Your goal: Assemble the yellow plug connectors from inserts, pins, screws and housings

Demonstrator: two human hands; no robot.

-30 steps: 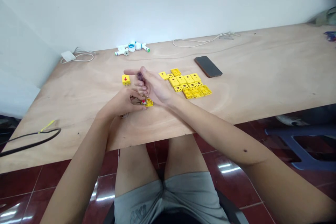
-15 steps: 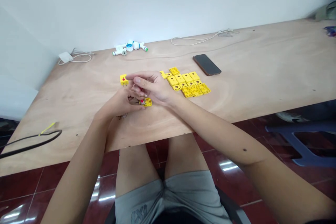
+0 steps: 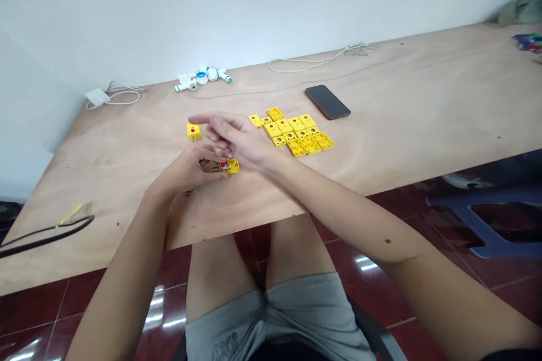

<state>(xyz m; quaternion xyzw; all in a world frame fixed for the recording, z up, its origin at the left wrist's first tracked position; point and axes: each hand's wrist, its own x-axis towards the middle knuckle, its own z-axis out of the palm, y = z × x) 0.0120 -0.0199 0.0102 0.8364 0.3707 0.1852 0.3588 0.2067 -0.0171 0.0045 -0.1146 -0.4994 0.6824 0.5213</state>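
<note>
My left hand [image 3: 180, 168] grips an open yellow plug housing [image 3: 233, 166] between thumb and fingers, just above the table. A red part and metal pins show inside it. Over it bends my right hand [image 3: 243, 138], its index finger stretched to the left and the other fingers curled in. Its lower fingertips are close to the housing; whatever they pinch is too small and hidden to name. A closed yellow plug [image 3: 193, 131] with a red spot and metal pins stands beyond my hands. Small metal bits [image 3: 193, 190] lie partly hidden beside my left wrist.
Several yellow housing halves and small plates [image 3: 296, 132] lie grouped right of my hands. Behind them is a black phone [image 3: 327, 102]. White-and-blue pipe fittings [image 3: 203, 78], a white adapter [image 3: 97, 97] and a white cable [image 3: 305, 65] lie along the wall. A black cable [image 3: 51, 235] crosses the left edge.
The whole view has shifted slightly, with the things on the table appearing a little further left. Both hands keep nearly the same pose around the yellow housing.
</note>
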